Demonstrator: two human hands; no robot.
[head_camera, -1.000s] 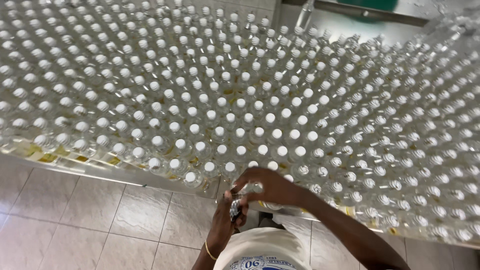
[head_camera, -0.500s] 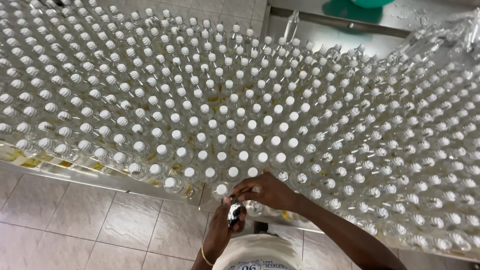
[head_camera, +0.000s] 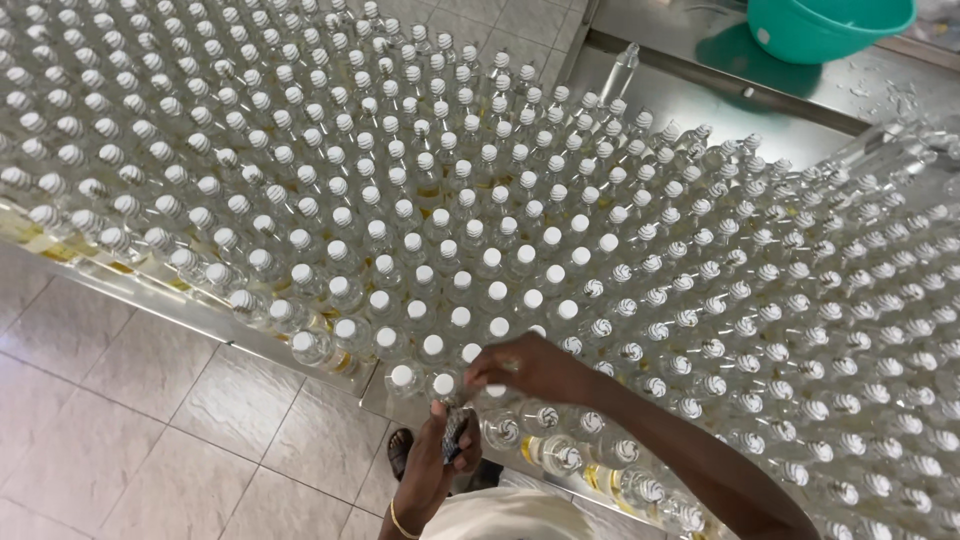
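in the head view we see our left hand (head_camera: 438, 455) curled tight around a small dark thing (head_camera: 457, 432), hard to identify. our right hand (head_camera: 535, 368), at one o'clock of it, pinches over a capped bottle (head_camera: 497, 425) at the table edge (head_camera: 250, 345); open tiled floor (head_camera: 120, 420) lies at nine o'clock.

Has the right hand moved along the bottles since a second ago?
Cannot tell. The right hand hovers over the front-edge bottles as before; the head camera itself shifted, so any sideways move is unclear.
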